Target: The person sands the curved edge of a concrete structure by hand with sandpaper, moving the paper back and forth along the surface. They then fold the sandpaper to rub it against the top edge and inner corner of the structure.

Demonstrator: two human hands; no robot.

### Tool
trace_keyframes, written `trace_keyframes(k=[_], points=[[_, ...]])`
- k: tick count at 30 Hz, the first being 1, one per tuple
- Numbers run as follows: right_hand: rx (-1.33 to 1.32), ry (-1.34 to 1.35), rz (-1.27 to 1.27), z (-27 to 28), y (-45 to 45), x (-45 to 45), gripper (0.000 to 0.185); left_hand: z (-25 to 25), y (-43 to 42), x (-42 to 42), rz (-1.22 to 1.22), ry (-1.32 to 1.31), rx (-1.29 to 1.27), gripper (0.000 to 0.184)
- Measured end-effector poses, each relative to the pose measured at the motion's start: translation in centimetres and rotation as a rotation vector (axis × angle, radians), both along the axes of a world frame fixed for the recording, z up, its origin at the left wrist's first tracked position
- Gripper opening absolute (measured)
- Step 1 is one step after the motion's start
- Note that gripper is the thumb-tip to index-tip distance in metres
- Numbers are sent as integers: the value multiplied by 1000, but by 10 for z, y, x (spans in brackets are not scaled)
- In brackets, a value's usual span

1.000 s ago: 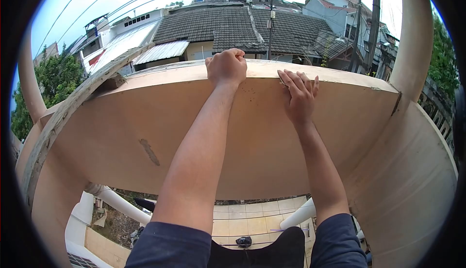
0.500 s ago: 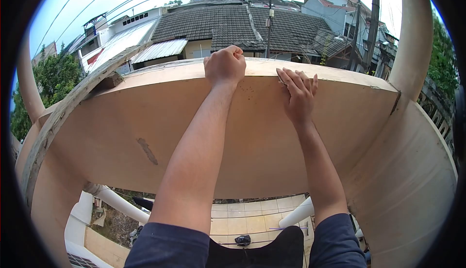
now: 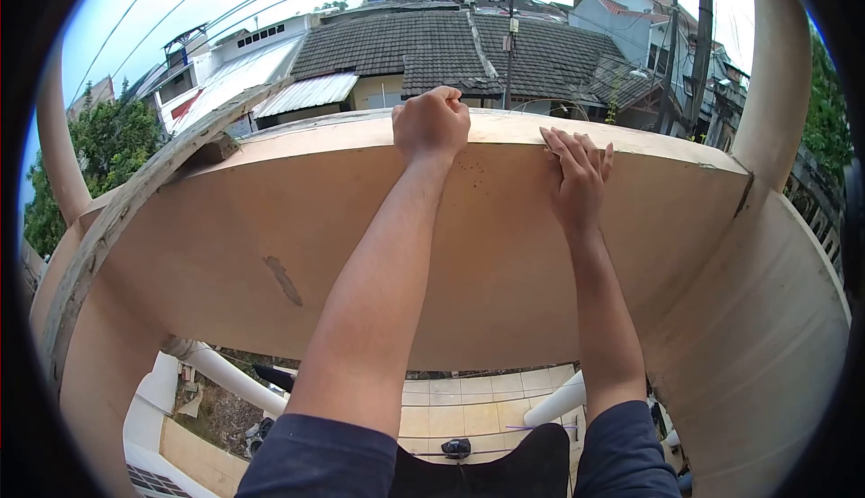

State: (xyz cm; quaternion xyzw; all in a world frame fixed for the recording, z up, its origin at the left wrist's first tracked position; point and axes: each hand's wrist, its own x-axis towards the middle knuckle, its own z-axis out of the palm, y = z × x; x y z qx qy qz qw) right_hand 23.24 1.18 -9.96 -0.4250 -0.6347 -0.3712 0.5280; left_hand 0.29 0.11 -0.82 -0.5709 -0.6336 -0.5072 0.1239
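Note:
My left hand (image 3: 432, 126) is closed in a fist at the top edge of a peach-painted wall (image 3: 505, 255). Its palm side is turned away, so whatever may be inside it is hidden. To its right, my right hand (image 3: 578, 173) lies against the same edge, fingers stretched out and slightly apart over the pale ledge (image 3: 667, 142). A small dark edge shows by its leftmost fingertip; I cannot make out what it is. Tiny dark specks mark the wall between the two hands.
A weathered curved strip (image 3: 144, 173) crosses at left, near a bare grey patch (image 3: 283, 282) on the wall. Round columns (image 3: 779, 74) stand at both sides. Far below are a tiled floor (image 3: 459, 399) and white pipes (image 3: 239, 381). Tiled roofs (image 3: 378, 47) and overhead wires lie beyond.
My right hand has slid a little to the right along the wall's edge. My left fist has stayed nearly in place. The whole view has shifted slightly.

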Motion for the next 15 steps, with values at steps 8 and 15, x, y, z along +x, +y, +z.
trace_keyframes(k=[8,15], points=[[-106,-35,120,7,-4,20,33,-4,7,-3,-40,41,135,11],[-39,-75,84,3,-21,-27,32,-5,4,-2,-84,45,196,10]])
